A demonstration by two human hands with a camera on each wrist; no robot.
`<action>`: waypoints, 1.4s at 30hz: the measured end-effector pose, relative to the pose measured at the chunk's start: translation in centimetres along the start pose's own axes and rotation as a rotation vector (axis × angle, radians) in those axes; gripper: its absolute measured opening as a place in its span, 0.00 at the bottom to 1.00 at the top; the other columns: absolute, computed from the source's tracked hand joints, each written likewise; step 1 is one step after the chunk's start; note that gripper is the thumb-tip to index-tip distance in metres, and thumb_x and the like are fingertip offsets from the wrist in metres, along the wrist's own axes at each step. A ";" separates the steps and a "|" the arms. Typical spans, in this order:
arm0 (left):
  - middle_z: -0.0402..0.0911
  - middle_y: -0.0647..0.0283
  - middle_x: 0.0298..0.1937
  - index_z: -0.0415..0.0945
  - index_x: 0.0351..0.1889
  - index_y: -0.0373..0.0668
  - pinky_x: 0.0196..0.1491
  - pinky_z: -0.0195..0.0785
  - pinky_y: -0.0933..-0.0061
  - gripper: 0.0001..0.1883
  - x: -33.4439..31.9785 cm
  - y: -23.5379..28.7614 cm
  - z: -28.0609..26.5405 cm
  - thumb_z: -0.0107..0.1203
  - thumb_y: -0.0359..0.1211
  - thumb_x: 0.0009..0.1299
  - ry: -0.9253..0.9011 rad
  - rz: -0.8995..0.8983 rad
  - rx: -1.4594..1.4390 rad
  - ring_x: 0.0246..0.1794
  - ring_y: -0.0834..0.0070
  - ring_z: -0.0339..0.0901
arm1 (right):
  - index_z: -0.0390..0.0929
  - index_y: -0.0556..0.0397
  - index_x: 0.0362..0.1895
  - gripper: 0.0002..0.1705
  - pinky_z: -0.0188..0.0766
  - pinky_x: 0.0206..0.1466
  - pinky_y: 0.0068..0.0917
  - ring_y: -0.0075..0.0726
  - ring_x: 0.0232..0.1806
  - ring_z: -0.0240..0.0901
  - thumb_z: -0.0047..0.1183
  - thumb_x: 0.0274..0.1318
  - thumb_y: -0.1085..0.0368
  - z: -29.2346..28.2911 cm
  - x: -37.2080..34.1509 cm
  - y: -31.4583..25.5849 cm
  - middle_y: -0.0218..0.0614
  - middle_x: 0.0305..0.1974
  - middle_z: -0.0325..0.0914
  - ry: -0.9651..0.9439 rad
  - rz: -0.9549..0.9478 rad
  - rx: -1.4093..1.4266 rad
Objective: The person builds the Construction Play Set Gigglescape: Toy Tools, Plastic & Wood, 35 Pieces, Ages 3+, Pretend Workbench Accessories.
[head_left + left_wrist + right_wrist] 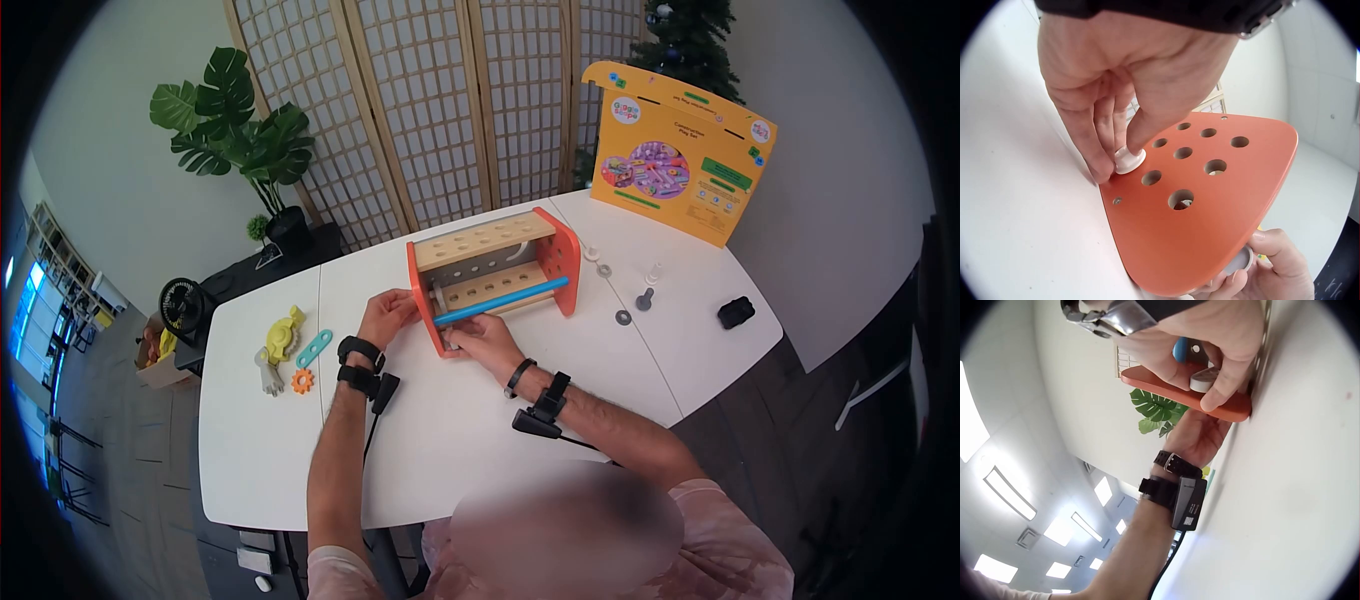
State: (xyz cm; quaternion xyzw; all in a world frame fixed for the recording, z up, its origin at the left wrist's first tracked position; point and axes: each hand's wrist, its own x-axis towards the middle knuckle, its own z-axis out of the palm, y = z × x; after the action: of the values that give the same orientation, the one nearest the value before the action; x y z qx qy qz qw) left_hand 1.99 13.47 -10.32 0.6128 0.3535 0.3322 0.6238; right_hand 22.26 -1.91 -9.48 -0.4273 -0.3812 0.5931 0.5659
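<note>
A wooden toolbox (485, 240) with red end panels stands on the table, a blue bar (505, 300) along its front. My left hand (386, 318) is at the outer side of the left panel; in the left wrist view its fingers pinch a white round-headed piece (1129, 161) against the red panel (1204, 187), by a row of holes. My right hand (487, 343) is at the panel's inner side and front edge; in the right wrist view its thumb and finger grip a light grey round piece (1204, 380) beside the panel.
Left on the table lie a yellow piece (284, 335), a teal strip (314, 348), an orange gear (302, 381) and a grey piece (269, 373). At right are a dark bolt (645, 299), washers, a black object (736, 312) and an upright yellow box (680, 150).
</note>
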 end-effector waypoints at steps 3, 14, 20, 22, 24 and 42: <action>0.88 0.55 0.57 0.79 0.64 0.30 0.66 0.79 0.68 0.17 -0.1 0.3 0.1 0.55 0.26 0.81 0.008 -0.012 0.021 0.56 0.69 0.88 | 0.76 0.61 0.63 0.21 0.90 0.58 0.34 0.36 0.57 0.84 0.62 0.69 0.72 0.0 0.0 0.0 0.42 0.57 0.82 -0.008 -0.010 -0.017; 0.89 0.59 0.48 0.84 0.53 0.29 0.55 0.84 0.77 0.13 0.3 -0.3 0.2 0.58 0.33 0.83 0.048 -0.025 0.030 0.48 0.75 0.88 | 0.78 0.64 0.58 0.20 0.90 0.47 0.25 0.30 0.46 0.87 0.64 0.67 0.68 -0.2 0.5 0.4 0.41 0.49 0.84 -0.025 -0.016 -0.011; 0.88 0.61 0.47 0.84 0.51 0.30 0.55 0.83 0.77 0.12 0.3 -0.3 0.2 0.57 0.31 0.82 0.053 -0.018 0.029 0.47 0.75 0.87 | 0.82 0.59 0.57 0.16 0.86 0.43 0.23 0.27 0.39 0.86 0.62 0.71 0.63 -0.3 0.7 0.2 0.36 0.44 0.86 -0.035 0.006 -0.139; 0.88 0.61 0.47 0.84 0.51 0.30 0.55 0.83 0.77 0.12 0.3 -0.3 0.2 0.57 0.31 0.82 0.052 -0.018 0.043 0.48 0.76 0.87 | 0.82 0.59 0.56 0.16 0.86 0.42 0.23 0.27 0.38 0.86 0.62 0.71 0.63 -0.3 0.7 0.0 0.35 0.43 0.86 -0.037 0.004 -0.147; 0.88 0.61 0.47 0.84 0.51 0.30 0.56 0.83 0.77 0.12 0.3 -0.2 0.2 0.57 0.31 0.83 0.050 -0.018 0.056 0.48 0.76 0.87 | 0.82 0.59 0.55 0.15 0.85 0.40 0.23 0.26 0.36 0.86 0.61 0.71 0.63 -0.3 0.7 -0.1 0.35 0.41 0.86 -0.040 0.002 -0.154; 0.89 0.57 0.52 0.82 0.56 0.31 0.62 0.80 0.73 0.10 0.2 -0.4 -0.1 0.59 0.23 0.79 0.027 0.069 0.023 0.53 0.73 0.87 | 0.81 0.56 0.52 0.11 0.78 0.32 0.21 0.20 0.31 0.80 0.59 0.74 0.62 -0.4 0.6 -0.4 0.31 0.38 0.83 -0.071 -0.020 -0.141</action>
State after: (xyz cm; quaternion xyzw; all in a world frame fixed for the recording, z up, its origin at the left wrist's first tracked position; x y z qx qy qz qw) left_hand 2.04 13.71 -10.70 0.6271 0.3443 0.3577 0.6002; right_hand 22.80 -1.29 -9.25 -0.4409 -0.4461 0.5741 0.5264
